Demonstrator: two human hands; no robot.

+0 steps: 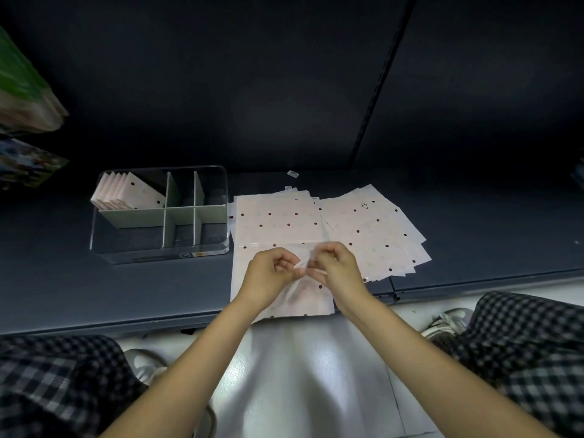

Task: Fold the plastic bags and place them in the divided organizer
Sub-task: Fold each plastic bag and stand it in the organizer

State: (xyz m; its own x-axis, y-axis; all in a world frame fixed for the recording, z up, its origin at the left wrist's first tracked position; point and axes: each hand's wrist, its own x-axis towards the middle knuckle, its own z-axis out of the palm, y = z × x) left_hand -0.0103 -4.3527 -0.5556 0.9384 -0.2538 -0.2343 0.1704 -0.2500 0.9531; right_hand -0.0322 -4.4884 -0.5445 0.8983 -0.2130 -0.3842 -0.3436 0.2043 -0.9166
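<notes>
at the left of the dark shelf (pixel 63 273) stands the clear divided organizer (pixel 159 216), its far-left compartment holding a row of folded bags (pixel 123 194) on edge, the other compartments looking unfilled. just right of it lies a flat dotted plastic bag (pixel 278 222), and further right a fanned stack of bags (pixel 379 235). over the near bag, the left hand (pixel 271 273) and right hand (pixel 338 267) meet, each grip closed in a fingertip pinch on a raised flap of thin plastic (pixel 301 263). the step looks like starting a fold. to do it well, line the edges up before creasing, keep the film taut between both pinches, then press the fold flat so the slippery plastic does not spring back.
</notes>
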